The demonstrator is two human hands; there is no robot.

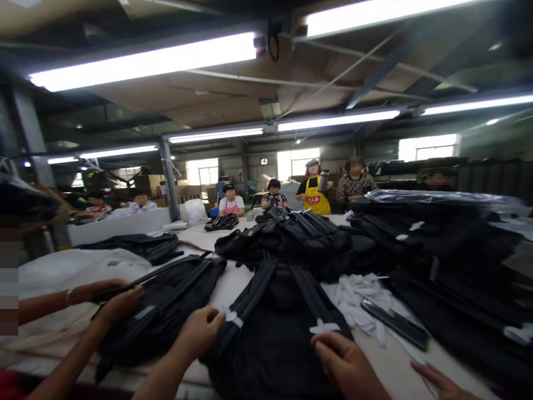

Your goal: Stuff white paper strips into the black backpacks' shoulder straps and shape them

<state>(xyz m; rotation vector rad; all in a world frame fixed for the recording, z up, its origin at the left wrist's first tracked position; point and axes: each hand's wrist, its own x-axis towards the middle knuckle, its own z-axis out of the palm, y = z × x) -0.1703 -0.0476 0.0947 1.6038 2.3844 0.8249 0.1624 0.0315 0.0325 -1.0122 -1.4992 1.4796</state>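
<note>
A black backpack (278,333) lies in front of me, its two padded shoulder straps running up towards the far side. Around the left strap is a white strip (235,318), and my left hand (199,334) pinches its end. Another white strip (325,328) crosses the right strap. The fingertips of my right hand (345,361) are closed on the lower edge of that strip. A loose heap of similar white strips (353,300) lies to the right of the backpack, beside a dark phone (395,322).
At left, a co-worker's hands (119,303) handle another black backpack (166,300). Someone else's hand (441,380) reaches in at lower right. Black bags (300,236) are piled across the table, with more at right (449,278). Several people sit or stand beyond.
</note>
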